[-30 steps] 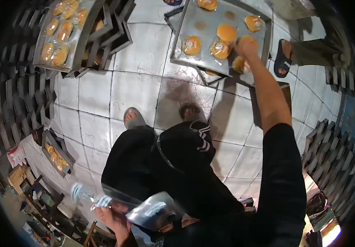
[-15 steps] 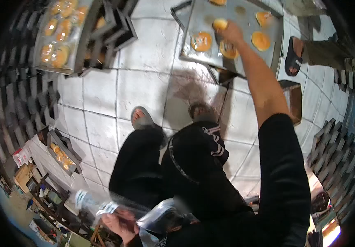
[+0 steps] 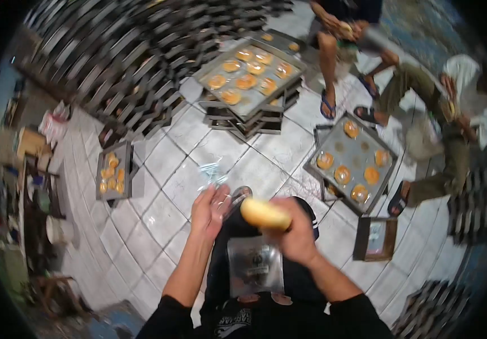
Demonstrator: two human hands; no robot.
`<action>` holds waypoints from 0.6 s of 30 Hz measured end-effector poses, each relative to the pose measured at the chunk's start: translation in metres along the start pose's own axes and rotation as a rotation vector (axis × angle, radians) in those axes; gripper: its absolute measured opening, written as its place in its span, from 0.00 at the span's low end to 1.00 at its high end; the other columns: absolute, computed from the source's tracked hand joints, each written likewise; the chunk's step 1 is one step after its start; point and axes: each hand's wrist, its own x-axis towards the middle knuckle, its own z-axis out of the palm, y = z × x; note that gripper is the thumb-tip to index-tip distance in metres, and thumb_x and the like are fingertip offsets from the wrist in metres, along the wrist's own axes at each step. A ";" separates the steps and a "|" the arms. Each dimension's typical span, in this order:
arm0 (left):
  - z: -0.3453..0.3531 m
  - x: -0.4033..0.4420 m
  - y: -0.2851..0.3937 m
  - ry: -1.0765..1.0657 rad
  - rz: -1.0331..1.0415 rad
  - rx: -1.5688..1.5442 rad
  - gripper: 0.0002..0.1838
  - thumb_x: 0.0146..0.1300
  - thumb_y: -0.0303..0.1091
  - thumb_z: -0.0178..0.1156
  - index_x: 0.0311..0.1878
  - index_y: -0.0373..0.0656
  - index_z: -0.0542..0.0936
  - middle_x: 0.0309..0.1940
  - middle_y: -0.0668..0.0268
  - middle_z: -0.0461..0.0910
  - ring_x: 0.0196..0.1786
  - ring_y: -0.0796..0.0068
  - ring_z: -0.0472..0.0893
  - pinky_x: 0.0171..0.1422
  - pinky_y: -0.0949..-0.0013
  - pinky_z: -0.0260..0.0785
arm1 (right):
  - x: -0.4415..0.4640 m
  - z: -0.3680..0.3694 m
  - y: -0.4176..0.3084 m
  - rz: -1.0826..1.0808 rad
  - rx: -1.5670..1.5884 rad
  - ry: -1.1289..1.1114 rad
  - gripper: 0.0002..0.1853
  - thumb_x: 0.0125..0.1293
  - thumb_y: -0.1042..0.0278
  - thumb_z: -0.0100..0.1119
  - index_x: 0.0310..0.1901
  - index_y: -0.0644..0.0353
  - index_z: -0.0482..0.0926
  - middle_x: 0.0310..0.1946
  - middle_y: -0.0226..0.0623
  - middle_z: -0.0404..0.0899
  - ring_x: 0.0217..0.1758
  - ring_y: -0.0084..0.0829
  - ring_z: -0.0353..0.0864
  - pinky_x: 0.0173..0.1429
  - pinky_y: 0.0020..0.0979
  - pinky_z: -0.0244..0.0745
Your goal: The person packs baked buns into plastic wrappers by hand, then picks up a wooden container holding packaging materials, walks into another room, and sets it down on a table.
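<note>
A round golden bun (image 3: 265,214), blurred by motion, is in my right hand (image 3: 294,229) over my lap. My left hand (image 3: 211,210), to its left, is raised with its fingers round a clear printed plastic bag (image 3: 213,174) that sticks up past the fingertips. A stack of clear printed bags (image 3: 256,264) lies on my lap below both hands. Ahead on the right, a metal tray (image 3: 346,148) bears several buns, some in clear wrappers. Another tray (image 3: 247,107) with several wrapped buns tops a stack of trays ahead.
Two people sit ahead on the right, one in a dark top (image 3: 362,11), one in a white top (image 3: 464,70). A smaller bun tray (image 3: 109,193) stands at the left, an open box (image 3: 391,240) at the right. Stacked trays (image 3: 113,62) line the back left.
My right hand has come back from the tray to my lap with a bun. My left hand has risen with the bag. The view has swung, bringing both seated people into sight.
</note>
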 end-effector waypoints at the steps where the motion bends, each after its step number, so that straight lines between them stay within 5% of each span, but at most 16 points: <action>1: 0.007 0.001 -0.001 0.006 -0.016 -0.052 0.13 0.72 0.39 0.60 0.48 0.39 0.76 0.48 0.57 0.83 0.53 0.66 0.82 0.54 0.64 0.76 | -0.017 0.016 -0.008 -0.200 -0.121 -0.055 0.25 0.50 0.80 0.71 0.52 0.61 0.76 0.55 0.43 0.77 0.60 0.45 0.78 0.63 0.41 0.77; 3: 0.010 -0.011 -0.006 -0.118 -0.058 -0.106 0.13 0.72 0.39 0.60 0.47 0.38 0.76 0.47 0.55 0.82 0.52 0.61 0.82 0.54 0.63 0.78 | -0.033 0.037 -0.008 -0.513 -0.347 -0.080 0.27 0.40 0.84 0.68 0.48 0.61 0.76 0.53 0.44 0.77 0.59 0.51 0.78 0.62 0.42 0.77; 7: 0.030 -0.064 -0.006 -0.269 -0.190 -0.114 0.17 0.76 0.45 0.49 0.50 0.41 0.78 0.53 0.59 0.82 0.55 0.60 0.82 0.61 0.59 0.77 | -0.036 0.034 -0.007 -0.558 -0.584 0.108 0.26 0.41 0.85 0.67 0.48 0.61 0.77 0.54 0.44 0.77 0.59 0.52 0.79 0.61 0.43 0.78; 10: 0.023 -0.094 -0.008 -0.362 -0.222 -0.159 0.20 0.76 0.47 0.48 0.55 0.41 0.78 0.54 0.61 0.82 0.55 0.62 0.82 0.63 0.59 0.75 | -0.034 0.045 -0.042 -0.503 -0.777 -0.043 0.29 0.45 0.78 0.69 0.54 0.60 0.76 0.56 0.44 0.78 0.65 0.48 0.75 0.72 0.53 0.64; 14: -0.017 -0.071 -0.002 -0.452 -0.269 -0.357 0.21 0.76 0.46 0.48 0.57 0.40 0.78 0.52 0.60 0.82 0.55 0.60 0.82 0.65 0.58 0.73 | -0.042 0.090 -0.044 -0.392 -0.627 -0.191 0.37 0.51 0.77 0.69 0.66 0.63 0.69 0.66 0.48 0.71 0.73 0.51 0.66 0.77 0.58 0.50; 15: -0.043 -0.046 -0.011 -0.668 -0.235 -0.399 0.20 0.77 0.43 0.45 0.62 0.40 0.75 0.56 0.59 0.80 0.58 0.61 0.80 0.68 0.58 0.71 | -0.049 0.100 -0.035 -0.403 -0.658 -0.241 0.37 0.53 0.77 0.66 0.68 0.64 0.66 0.67 0.49 0.69 0.75 0.51 0.63 0.78 0.59 0.48; 18: -0.023 -0.085 -0.045 -0.240 0.214 -0.137 0.24 0.78 0.45 0.43 0.70 0.43 0.67 0.62 0.62 0.76 0.62 0.66 0.78 0.69 0.61 0.69 | -0.040 0.109 -0.010 -0.378 -0.796 -0.246 0.35 0.60 0.78 0.58 0.71 0.67 0.61 0.71 0.51 0.64 0.79 0.51 0.56 0.79 0.60 0.44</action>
